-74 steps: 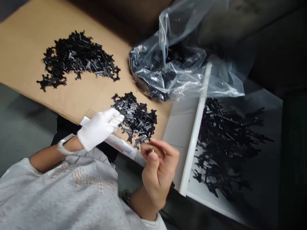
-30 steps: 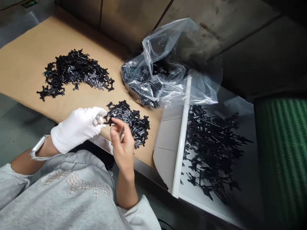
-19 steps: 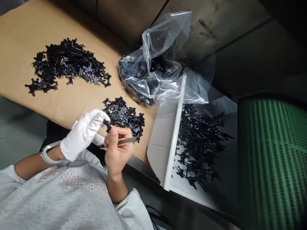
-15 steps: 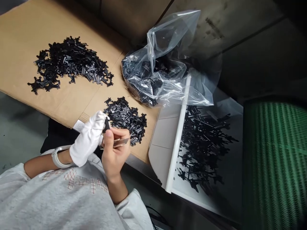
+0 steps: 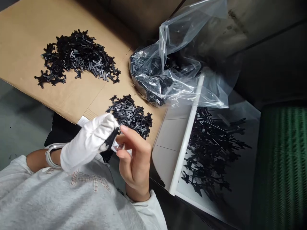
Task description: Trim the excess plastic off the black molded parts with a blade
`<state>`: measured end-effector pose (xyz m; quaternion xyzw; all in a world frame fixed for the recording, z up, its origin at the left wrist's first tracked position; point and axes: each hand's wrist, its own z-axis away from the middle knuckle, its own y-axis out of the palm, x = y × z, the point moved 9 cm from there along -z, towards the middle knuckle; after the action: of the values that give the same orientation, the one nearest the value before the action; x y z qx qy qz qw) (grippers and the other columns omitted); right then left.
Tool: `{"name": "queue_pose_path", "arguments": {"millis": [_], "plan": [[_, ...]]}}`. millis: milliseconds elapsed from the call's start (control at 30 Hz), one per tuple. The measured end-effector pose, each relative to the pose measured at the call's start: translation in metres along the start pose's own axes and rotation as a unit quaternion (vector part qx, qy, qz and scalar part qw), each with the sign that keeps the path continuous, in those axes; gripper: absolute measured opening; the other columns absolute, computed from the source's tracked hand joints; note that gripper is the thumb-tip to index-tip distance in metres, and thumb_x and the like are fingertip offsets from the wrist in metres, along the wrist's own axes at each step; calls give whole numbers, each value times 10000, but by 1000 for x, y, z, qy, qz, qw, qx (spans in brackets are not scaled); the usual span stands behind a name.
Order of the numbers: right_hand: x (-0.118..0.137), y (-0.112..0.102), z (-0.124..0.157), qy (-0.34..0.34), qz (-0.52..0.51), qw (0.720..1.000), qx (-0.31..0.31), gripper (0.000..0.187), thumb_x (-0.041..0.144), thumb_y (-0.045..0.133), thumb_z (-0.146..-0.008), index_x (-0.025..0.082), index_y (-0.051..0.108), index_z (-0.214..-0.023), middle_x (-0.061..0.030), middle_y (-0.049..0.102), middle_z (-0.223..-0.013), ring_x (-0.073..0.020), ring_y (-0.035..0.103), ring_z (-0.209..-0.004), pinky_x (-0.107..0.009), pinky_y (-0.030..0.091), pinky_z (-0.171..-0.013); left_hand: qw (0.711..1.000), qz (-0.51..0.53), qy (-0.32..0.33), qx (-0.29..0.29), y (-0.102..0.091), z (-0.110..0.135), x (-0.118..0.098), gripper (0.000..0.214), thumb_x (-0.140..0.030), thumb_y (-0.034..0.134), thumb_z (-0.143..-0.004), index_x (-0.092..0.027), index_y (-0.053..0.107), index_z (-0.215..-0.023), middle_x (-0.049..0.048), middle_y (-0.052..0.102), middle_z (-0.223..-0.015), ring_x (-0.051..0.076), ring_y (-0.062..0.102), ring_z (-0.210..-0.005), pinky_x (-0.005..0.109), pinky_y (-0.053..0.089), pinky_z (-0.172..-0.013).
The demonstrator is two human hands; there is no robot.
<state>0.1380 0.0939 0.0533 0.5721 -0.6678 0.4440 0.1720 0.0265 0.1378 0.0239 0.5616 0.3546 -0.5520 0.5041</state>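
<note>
My left hand (image 5: 90,140), in a white glove, is closed on a small black plastic part (image 5: 111,138), which juts out past the fingertips. Close to the part's right side, my bare right hand (image 5: 136,156) has its fingers bent in a pinch around a thin metal blade (image 5: 120,147), of which only a short glint shows. The index fingertip is at the upper end of the part; whether it touches cannot be made out. Just beyond both hands lies a small pile of similar black parts (image 5: 134,116) on the cardboard.
A larger pile of black parts (image 5: 79,57) lies farther back on the cardboard-covered table (image 5: 21,41). A clear plastic bag (image 5: 153,86) of black parts stands at centre back. To the right are a white bin (image 5: 182,153) holding branching black pieces (image 5: 211,150) and a green ribbed surface (image 5: 275,166).
My right hand has shifted right and tilted, its fingers now more raised. The black part is turned and shows more of its length. The whole view has swung slightly.
</note>
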Motion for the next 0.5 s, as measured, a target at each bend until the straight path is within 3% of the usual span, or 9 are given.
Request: {"name": "queue_pose_path", "arguments": {"millis": [133, 267, 400, 500], "plan": [[1, 1, -7, 7, 9, 1000, 14, 501, 406, 503, -1191, 320, 470, -1684, -8, 722, -889, -208, 652, -667, -363, 540, -549, 999, -7, 46, -19, -2, -1, -14, 232, -264, 520, -965, -263, 525, -733, -61, 504, -639, 87, 526, -566, 128, 560, -573], [3, 3, -9, 1, -13, 1000, 27, 507, 392, 510, -1191, 331, 458, -1692, -4, 764, -902, -206, 686, -669, -355, 567, -553, 997, -5, 64, -45, -7, 1, -16, 247, -231, 577, -942, -258, 524, -701, -77, 516, -636, 60, 565, -583, 64, 551, -627], [4, 6, -9, -18, -60, 997, 45, 556, 359, 527, -1188, 319, 398, -1728, -13, 791, -934, -207, 733, -712, -352, 605, -594, 998, -27, 55, -9, -5, 7, -5, 259, -366, 574, -1032, -258, 612, -799, -34, 692, -777, 110, 718, -753, 148, 634, -764], [5, 7, -9, -25, -70, 996, 52, 595, 318, 535, -1184, 306, 360, -1753, -14, 791, -917, -209, 737, -719, -351, 602, -603, 999, -25, 37, 17, -4, 13, 7, 397, -555, 531, -1109, -254, 657, -883, -10, 712, -851, 141, 714, -797, 216, 655, -787]]}}
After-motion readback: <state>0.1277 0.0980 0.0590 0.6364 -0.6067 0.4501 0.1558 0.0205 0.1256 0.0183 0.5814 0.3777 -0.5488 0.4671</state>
